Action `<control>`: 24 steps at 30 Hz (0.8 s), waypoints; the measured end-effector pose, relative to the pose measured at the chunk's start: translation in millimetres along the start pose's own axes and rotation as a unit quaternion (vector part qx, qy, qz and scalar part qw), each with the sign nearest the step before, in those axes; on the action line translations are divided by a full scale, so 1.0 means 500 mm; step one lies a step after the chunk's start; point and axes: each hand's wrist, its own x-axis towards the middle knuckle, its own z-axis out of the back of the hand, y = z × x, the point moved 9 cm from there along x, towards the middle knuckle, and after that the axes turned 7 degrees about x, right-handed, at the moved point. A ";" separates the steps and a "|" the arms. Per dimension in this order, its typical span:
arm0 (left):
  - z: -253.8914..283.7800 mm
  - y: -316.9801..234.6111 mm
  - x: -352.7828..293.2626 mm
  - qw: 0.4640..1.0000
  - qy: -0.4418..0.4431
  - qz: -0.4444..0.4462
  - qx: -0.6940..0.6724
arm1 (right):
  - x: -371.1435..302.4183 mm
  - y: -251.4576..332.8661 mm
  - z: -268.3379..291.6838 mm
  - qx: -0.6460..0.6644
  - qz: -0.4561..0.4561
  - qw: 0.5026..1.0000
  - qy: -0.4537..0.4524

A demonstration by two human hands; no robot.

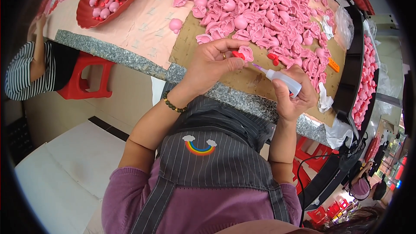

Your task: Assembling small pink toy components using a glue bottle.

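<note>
My left hand [214,60] pinches a small pink toy piece [247,52] with a red part [238,54] against it, held just above the brown cardboard sheet [247,80]. My right hand [294,97] grips a small white glue bottle [284,80]; its thin nozzle points up-left toward the held piece, almost touching it. A big heap of pink toy pieces [260,13] covers the cardboard beyond my hands.
A red oval tray [86,13] with pink round parts sits at far left. A black tray [355,60] full of pink parts stands at right. A loose red part [273,57] and an orange piece [333,64] lie nearby. Another person in a striped top [26,76] sits by a red stool [86,76].
</note>
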 end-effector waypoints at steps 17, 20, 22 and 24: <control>0.004 0.004 0.002 0.999 0.003 0.011 -0.032 | -0.001 -0.008 0.009 0.006 -0.013 1.000 -0.020; 0.006 0.009 0.003 0.998 0.011 0.017 -0.062 | -0.001 -0.010 0.009 0.005 -0.015 1.000 -0.019; 0.005 0.014 0.003 0.996 0.017 0.026 -0.090 | -0.001 -0.010 0.010 0.006 -0.013 1.000 -0.024; 0.005 0.015 0.001 0.994 0.020 0.026 -0.101 | -0.004 -0.012 0.013 0.008 -0.028 0.999 -0.026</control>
